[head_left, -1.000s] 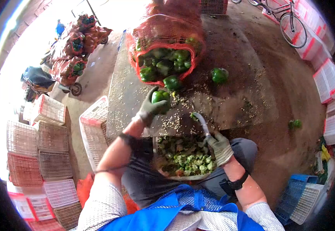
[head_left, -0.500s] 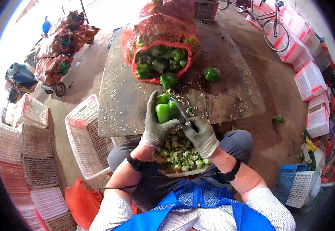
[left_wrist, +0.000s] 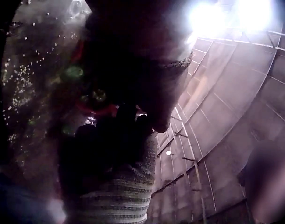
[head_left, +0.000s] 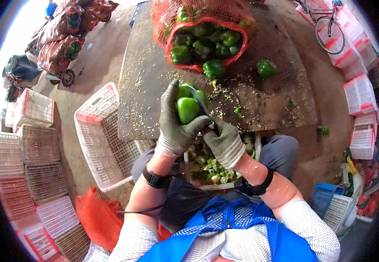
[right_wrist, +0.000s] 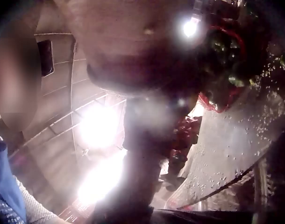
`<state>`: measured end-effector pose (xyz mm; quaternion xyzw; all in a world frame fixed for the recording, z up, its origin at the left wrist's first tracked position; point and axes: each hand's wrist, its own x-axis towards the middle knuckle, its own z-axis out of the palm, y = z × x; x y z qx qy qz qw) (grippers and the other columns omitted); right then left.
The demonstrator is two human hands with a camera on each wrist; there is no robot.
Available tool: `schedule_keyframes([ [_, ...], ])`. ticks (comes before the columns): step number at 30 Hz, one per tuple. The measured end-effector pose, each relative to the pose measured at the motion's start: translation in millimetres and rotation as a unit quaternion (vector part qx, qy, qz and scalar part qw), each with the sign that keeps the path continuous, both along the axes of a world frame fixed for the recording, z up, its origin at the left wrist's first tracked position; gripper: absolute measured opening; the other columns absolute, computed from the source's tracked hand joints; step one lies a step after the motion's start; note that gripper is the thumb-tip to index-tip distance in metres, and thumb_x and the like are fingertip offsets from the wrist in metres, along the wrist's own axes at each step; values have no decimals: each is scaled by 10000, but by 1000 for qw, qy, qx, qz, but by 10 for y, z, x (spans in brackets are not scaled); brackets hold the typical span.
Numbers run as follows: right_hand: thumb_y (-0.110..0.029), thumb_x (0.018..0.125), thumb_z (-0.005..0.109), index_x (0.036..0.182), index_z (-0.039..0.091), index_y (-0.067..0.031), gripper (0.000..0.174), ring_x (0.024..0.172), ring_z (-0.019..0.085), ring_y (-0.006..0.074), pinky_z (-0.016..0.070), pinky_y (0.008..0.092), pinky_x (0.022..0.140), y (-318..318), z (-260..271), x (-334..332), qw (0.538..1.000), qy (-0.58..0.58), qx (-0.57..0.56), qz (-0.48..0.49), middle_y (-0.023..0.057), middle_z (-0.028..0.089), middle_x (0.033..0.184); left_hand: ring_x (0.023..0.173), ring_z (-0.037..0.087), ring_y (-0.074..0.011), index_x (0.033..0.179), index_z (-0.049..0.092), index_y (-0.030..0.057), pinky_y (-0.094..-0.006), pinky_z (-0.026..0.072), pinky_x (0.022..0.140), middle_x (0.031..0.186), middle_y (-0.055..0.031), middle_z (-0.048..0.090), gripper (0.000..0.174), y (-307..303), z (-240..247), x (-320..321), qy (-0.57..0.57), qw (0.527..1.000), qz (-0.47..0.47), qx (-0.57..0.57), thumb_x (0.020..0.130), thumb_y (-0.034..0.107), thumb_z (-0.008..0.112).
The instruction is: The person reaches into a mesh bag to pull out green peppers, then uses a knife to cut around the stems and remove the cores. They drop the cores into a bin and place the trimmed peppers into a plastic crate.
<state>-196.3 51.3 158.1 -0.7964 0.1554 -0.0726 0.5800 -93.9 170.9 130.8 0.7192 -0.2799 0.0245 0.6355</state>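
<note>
My gloved left hand (head_left: 172, 124) holds a green bell pepper (head_left: 187, 110) above the near edge of the board, fingers along its left side and thumb below. In my gloved right hand (head_left: 225, 143) is a knife, gripped by its handle; its curved blade (head_left: 200, 99) lies against the pepper's top right side. The left thumb is right at the knife handle. A red mesh sack (head_left: 207, 16) of peppers lies open toward me, one pepper (head_left: 214, 69) at its mouth and another (head_left: 266, 68) to the right. Both wrist views are dark, with the pepper hidden.
Seeds and a green scrap (head_left: 239, 112) are scattered over the board (head_left: 141, 100). Between the knees stands a crate (head_left: 218, 187) of pepper cores. A white crate (head_left: 83, 131) stands left of the board, stacked crates (head_left: 41, 146) beyond. An orange sack (head_left: 98, 218) lies low left.
The left hand has brought the pepper back from near the sack toward me. The right hand has raised the knife from over the core crate to the pepper; the scrap has left the blade.
</note>
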Motion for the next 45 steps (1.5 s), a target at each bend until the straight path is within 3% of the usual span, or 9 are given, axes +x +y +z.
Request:
schedule_keyframes([
  [7, -114, 913, 564, 1031, 637, -6, 175, 701, 644, 178, 514, 347, 637, 194, -195, 358, 998, -3, 55, 39, 142, 658, 768, 1130, 539, -216, 1437, 344, -2, -338, 462, 975, 1279, -133, 522, 849, 18, 154, 167, 96, 988, 98, -70, 738, 137, 806],
  [9, -148, 907, 589, 1017, 623, -18, 174, 716, 643, 247, 516, 378, 639, 256, -483, 395, 976, -167, -125, 70, 160, 656, 793, 1047, 570, -198, 1421, 367, 9, -327, 483, 935, 1223, -125, 552, 739, -51, 186, 236, 142, 973, 148, -106, 819, 199, 750],
  [14, -135, 844, 607, 987, 628, -12, 190, 853, 654, 405, 526, 455, 715, 245, -750, 374, 993, 84, 44, 69, 254, 664, 907, 896, 614, -165, 1189, 554, 37, -332, 512, 840, 1057, -56, 631, 380, -96, -210, 477, 336, 877, 43, -341, 994, 363, 547],
  [24, -131, 855, 616, 918, 628, 15, 160, 688, 627, 387, 488, 416, 623, -148, -599, -210, 986, 124, -105, 29, 232, 626, 734, 1030, 589, -366, 1211, 567, 97, -603, 455, 949, 1108, -147, 635, 599, -460, -355, 435, 574, 687, 54, -441, 909, 613, 530],
  [30, -252, 854, 679, 1039, 657, -26, 293, 743, 650, 267, 519, 375, 726, -837, -1133, -896, 962, 137, -234, -42, 181, 659, 812, 1018, 618, -315, 1210, 586, 85, -532, 484, 943, 1132, -124, 649, 624, -405, -60, 246, 598, 708, -151, -343, 901, 624, 531],
  [32, -250, 811, 731, 1097, 640, -21, 377, 814, 605, 212, 500, 327, 749, -1054, -376, -753, 976, 207, -3, -63, 179, 643, 873, 1020, 623, -284, 1218, 586, 66, -496, 491, 940, 1145, -114, 647, 634, -510, -176, 176, 634, 689, -200, -289, 904, 615, 539],
  [39, -127, 706, 814, 1361, 443, -74, 755, 1035, 620, 283, 505, 367, 888, -1286, -254, -278, 981, -136, -137, -2, 156, 610, 1215, 1143, 588, -236, 1315, 525, 43, -363, 423, 1044, 1252, -113, 609, 702, -1090, 306, -182, 640, 654, -367, -166, 941, 631, 443],
  [44, -182, 695, 828, 1364, 463, -78, 769, 1061, 607, 260, 483, 371, 932, -1493, -300, 6, 994, -96, -7, 45, 122, 618, 1200, 1195, 556, -254, 1401, 411, 21, -375, 407, 1052, 1314, -130, 554, 831, -1129, -117, -49, 529, 757, -353, -150, 895, 674, 498],
  [45, -194, 690, 833, 1348, 488, -73, 752, 1049, 608, 240, 482, 359, 932, -1499, -224, 64, 995, -79, 42, 49, 114, 626, 1184, 1193, 553, -256, 1399, 410, 18, -374, 409, 1045, 1306, -129, 554, 840, -1131, -149, -59, 413, 862, -286, -65, 881, 670, 528],
])
